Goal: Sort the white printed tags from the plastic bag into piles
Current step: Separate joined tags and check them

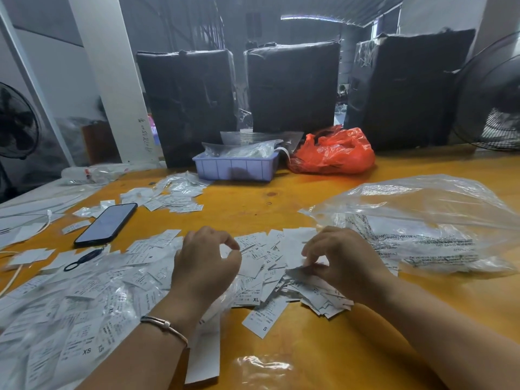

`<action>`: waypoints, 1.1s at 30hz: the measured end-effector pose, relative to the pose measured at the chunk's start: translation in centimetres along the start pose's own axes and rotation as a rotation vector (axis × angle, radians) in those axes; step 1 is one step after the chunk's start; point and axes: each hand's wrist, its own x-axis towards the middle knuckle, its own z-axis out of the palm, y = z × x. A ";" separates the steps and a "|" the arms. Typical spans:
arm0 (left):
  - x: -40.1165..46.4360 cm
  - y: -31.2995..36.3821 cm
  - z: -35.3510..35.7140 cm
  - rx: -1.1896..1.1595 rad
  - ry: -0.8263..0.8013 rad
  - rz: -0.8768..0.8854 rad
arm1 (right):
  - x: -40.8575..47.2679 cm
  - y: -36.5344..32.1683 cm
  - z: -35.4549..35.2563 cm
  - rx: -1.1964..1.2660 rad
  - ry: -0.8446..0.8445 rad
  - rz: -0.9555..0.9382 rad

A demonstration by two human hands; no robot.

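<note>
**On the Yellow Table: Tags Mid-Sort**

On the glossy yellow wooden table point(281, 192), head view: a broad scatter of white printed rectangular paper tags point(261, 266), thickest in the near-left area and running under both hands. Long axes mixed, no common heading. One tag marked "S" point(263, 316) lying diagonally, long axis from near-left to far-right, letter at the near end. Another marked "XL" point(250, 295) just beyond it, tilted likewise. Tags marked "XS" point(81, 344) at the near left, slanted, partly under clear film. A smaller separate heap of tags point(174, 197) farther back, left of centre.

Left hand point(205, 266) raised over the scatter, fingers curled, thumb and forefinger tips close together; whether anything is pinched there, cannot tell. Thin metal bracelet point(164, 325) on that wrist. Right hand point(343, 260) low on the pile, fingertips pinching a few tags point(302, 270) lying nearly flat, long axis pointing left.

Large crumpled clear plastic bag with printed warning text point(422, 223) just beside the right hand, more tags visible inside. Black-cased smartphone point(108, 223) face up at left, long axis diagonal. Behind: lilac plastic tray point(236, 168), orange plastic bag point(334, 153), three black-wrapped bundles point(292, 88).
</note>
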 end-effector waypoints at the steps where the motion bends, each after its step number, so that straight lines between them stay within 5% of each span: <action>1: -0.1 0.2 0.0 -0.071 -0.016 0.046 | 0.0 0.0 0.0 0.009 0.011 0.014; 4: -0.6 0.7 -0.1 -0.300 -0.148 0.198 | -0.2 -0.2 -0.3 0.116 0.006 0.058; 12: -1.0 1.0 0.0 -0.353 -0.219 0.323 | 0.4 0.1 -0.9 0.126 -0.258 -0.026; 26: -1.1 1.1 0.1 -0.339 -0.242 0.331 | 0.0 -0.1 -2.4 -0.003 -0.066 -0.072; 30: -1.1 1.0 0.2 -0.333 -0.234 0.327 | 0.3 0.1 -2.7 0.222 0.021 -0.007; 33: -0.9 1.0 0.3 -0.379 -0.208 0.289 | 0.3 -0.1 -2.8 0.641 0.048 0.136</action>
